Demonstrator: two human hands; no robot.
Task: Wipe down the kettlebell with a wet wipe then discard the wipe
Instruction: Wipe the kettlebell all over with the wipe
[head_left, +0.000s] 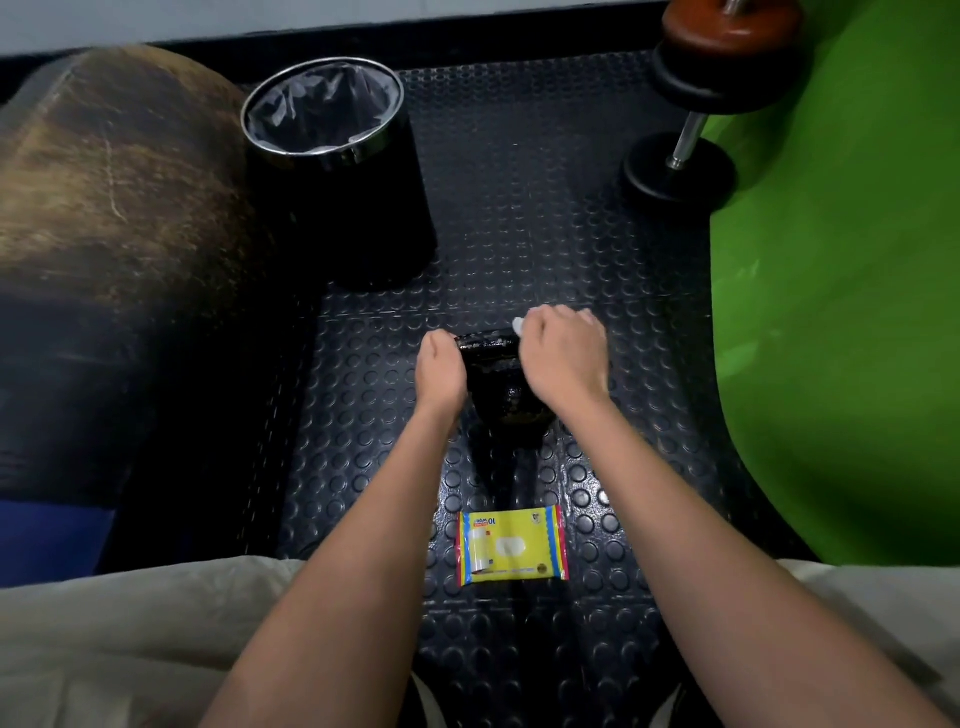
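Note:
A black kettlebell (501, 387) stands on the studded rubber floor in the middle of the view. My left hand (440, 366) grips the left end of its handle. My right hand (566, 353) is curled over the handle's right end and holds a white wet wipe (519, 326), of which only a small corner shows by the thumb. Both hands hide much of the handle. A yellow pack of wet wipes (511, 544) lies flat on the floor nearer to me, between my forearms.
A black bin (337, 171) with a chrome rim and a dark liner stands open at the back left. A worn brown padded bench (119, 223) fills the left side. A green surface (841, 291) rises on the right, with a dumbbell (685, 130) beside it.

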